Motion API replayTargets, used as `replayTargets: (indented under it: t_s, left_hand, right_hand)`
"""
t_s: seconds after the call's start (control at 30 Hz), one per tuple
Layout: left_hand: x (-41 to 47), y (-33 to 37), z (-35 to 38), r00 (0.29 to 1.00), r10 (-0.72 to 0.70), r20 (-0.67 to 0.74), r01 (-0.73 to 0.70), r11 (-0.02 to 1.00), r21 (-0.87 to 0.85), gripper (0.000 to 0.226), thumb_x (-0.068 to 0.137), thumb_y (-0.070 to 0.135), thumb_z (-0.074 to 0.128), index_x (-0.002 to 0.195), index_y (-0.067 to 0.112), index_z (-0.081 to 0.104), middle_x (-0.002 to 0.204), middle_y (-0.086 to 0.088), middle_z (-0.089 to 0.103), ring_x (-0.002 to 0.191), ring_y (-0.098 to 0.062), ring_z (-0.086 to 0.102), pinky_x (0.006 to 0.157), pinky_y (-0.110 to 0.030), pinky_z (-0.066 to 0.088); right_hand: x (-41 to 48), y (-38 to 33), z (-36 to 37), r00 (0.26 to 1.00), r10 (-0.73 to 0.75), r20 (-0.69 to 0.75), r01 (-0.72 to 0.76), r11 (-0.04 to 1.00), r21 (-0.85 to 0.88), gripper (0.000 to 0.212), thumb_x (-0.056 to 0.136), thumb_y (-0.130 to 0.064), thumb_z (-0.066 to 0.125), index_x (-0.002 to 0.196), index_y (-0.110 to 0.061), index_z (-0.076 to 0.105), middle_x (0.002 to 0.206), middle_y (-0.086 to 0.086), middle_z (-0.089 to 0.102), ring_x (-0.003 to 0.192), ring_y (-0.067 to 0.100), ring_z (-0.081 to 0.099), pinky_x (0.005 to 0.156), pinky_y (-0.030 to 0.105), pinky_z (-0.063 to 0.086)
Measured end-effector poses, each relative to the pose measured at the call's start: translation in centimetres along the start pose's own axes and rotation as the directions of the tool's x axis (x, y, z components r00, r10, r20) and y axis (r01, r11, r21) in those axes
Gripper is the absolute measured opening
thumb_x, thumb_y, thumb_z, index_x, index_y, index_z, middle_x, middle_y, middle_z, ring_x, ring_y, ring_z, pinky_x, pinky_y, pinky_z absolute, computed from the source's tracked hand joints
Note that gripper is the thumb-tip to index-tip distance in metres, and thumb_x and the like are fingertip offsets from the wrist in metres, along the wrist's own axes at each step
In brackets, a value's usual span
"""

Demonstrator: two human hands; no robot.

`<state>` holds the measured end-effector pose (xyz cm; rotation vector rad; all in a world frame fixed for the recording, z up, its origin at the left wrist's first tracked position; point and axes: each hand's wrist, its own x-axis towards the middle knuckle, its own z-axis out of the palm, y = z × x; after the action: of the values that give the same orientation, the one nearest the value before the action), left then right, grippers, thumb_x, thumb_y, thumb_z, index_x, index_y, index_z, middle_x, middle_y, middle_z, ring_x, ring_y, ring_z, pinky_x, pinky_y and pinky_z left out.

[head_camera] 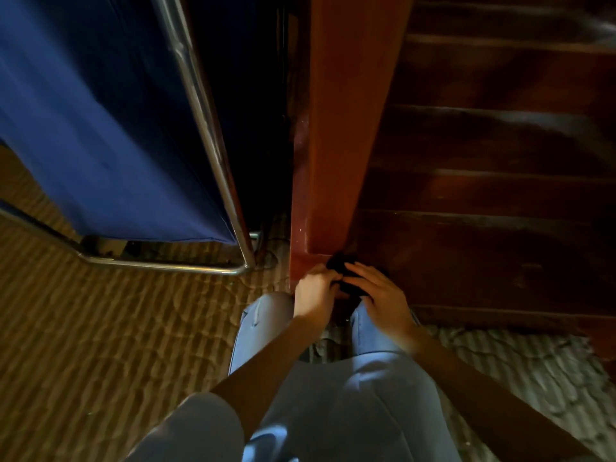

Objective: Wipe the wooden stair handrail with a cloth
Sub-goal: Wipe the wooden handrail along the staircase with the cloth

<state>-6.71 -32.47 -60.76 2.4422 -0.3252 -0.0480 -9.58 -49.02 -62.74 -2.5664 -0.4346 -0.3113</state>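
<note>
**Wiping the lower end of the handrail**

The dark cloth (341,263) sits bunched against the near, lower end of the reddish wooden handrail (340,135), which runs away to the far side between the metal frame (206,128) on the left and the stair treads (500,181) on the right. The left hand (316,291) curls its fingers on the cloth's left edge; the right hand (383,295) lies on it with fingers fairly straight.

1. Spread the cloth flat before stroking; a bunched wad probably cleans only a narrow strip.
2. Wrap it over the top and both side faces.
3. Stroke along the grain, from near to far.
4. Press evenly; dim light hides any missed dust.
</note>
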Motion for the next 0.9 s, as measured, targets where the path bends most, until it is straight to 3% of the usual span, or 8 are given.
replayTargets:
  t_s: [0.07, 0.23, 0.37, 0.57, 0.67, 0.73, 0.8, 0.9]
  left_hand:
    - [-0.5, -1.5, -1.5, 1.000, -0.016, -0.010, 0.016, 1.000, 0.020, 0.029, 0.089, 0.010, 0.062, 0.116, 0.015, 0.071, 0.117, -0.007, 0.066, 0.105, -0.026, 0.062, 0.085, -0.029, 0.045]
    - [-1.6, -5.4, -5.2, 0.988, -0.110, -0.106, 0.116, 0.992, 0.056, 0.024, 0.082, 0.009, 0.069, 0.104, 0.016, 0.076, 0.102, -0.008, 0.071, 0.091, -0.026, 0.066, 0.076, -0.033, 0.049]
    - [-0.5, -4.8, -5.4, 0.987, -0.127, -0.103, 0.133, 0.990, 0.048, 0.025, 0.081, 0.004, 0.068, 0.103, 0.012, 0.076, 0.102, -0.010, 0.070, 0.093, -0.027, 0.065, 0.076, -0.029, 0.044]
    - [1.8, 1.1, -1.9, 0.999, 0.009, -0.042, -0.007, 1.000, 0.028, 0.031, 0.087, 0.002, 0.058, 0.112, 0.013, 0.073, 0.115, -0.006, 0.067, 0.101, -0.022, 0.064, 0.083, -0.022, 0.044]
    - [2.3, 2.9, -1.6, 0.990, 0.142, 0.014, -0.142, 0.988, 0.058, 0.036, 0.090, -0.001, 0.053, 0.122, 0.011, 0.068, 0.123, -0.006, 0.060, 0.110, -0.022, 0.060, 0.088, -0.019, 0.042]
    - [1.9, 3.0, -2.3, 0.964, 0.260, -0.046, -0.256, 0.963, 0.084, 0.043, 0.089, -0.005, 0.052, 0.127, 0.011, 0.064, 0.130, -0.005, 0.057, 0.118, -0.022, 0.057, 0.093, -0.018, 0.041]
    - [1.3, 2.7, -3.3, 0.909, 0.364, -0.203, -0.346, 0.931, 0.119, 0.051, 0.088, -0.004, 0.049, 0.136, 0.011, 0.056, 0.140, -0.007, 0.048, 0.131, -0.022, 0.047, 0.105, -0.022, 0.039]
    - [1.8, 3.3, -4.9, 0.769, 0.534, -0.351, -0.494, 0.845, 0.204, 0.058, 0.092, -0.001, 0.036, 0.149, 0.009, 0.036, 0.158, -0.011, 0.022, 0.149, -0.028, 0.017, 0.120, -0.036, 0.022]
  right_hand:
    - [0.7, -1.9, 1.2, 1.000, -0.011, 0.030, 0.010, 0.999, 0.034, 0.041, 0.084, -0.003, 0.050, 0.121, -0.008, 0.068, 0.139, 0.007, 0.056, 0.131, 0.022, 0.049, 0.116, 0.025, 0.023]
    - [3.7, -6.7, 4.3, 0.999, -0.033, -0.023, 0.034, 0.996, 0.087, 0.034, 0.084, -0.002, 0.055, 0.109, -0.014, 0.074, 0.131, 0.000, 0.064, 0.124, 0.020, 0.058, 0.102, 0.038, 0.049]
    - [3.7, -6.4, 3.9, 0.991, -0.092, -0.098, 0.089, 0.995, -0.034, 0.036, 0.074, -0.001, 0.078, 0.107, -0.015, 0.076, 0.125, 0.001, 0.067, 0.115, 0.020, 0.064, 0.088, 0.033, 0.057]
    - [0.4, -3.1, 3.1, 0.924, 0.341, -0.171, -0.318, 0.936, 0.149, 0.040, 0.093, -0.002, 0.055, 0.129, -0.017, 0.063, 0.144, -0.001, 0.052, 0.132, 0.018, 0.049, 0.100, 0.027, 0.046]
    - [0.4, -2.3, 2.4, 0.802, 0.576, -0.155, -0.414, 0.725, 0.551, 0.033, 0.096, -0.003, 0.056, 0.124, -0.019, 0.062, 0.133, 0.002, 0.059, 0.124, 0.021, 0.055, 0.095, 0.020, 0.044]
    - [0.9, -2.6, 2.2, 0.670, 0.740, -0.061, -0.333, 0.373, 0.866, 0.031, 0.097, -0.002, 0.056, 0.119, -0.024, 0.060, 0.121, 0.001, 0.064, 0.121, 0.027, 0.057, 0.091, 0.019, 0.048]
    - [1.7, -3.3, 2.0, 0.523, 0.848, 0.086, -0.184, 0.014, 0.983, 0.030, 0.098, -0.008, 0.056, 0.120, -0.029, 0.058, 0.123, 0.005, 0.063, 0.121, 0.032, 0.057, 0.096, 0.038, 0.053]
    - [3.6, -4.7, 1.2, 0.531, 0.844, 0.080, -0.067, -0.053, 0.996, 0.032, 0.098, -0.012, 0.056, 0.124, -0.031, 0.057, 0.131, 0.007, 0.060, 0.121, 0.027, 0.058, 0.102, 0.051, 0.048]
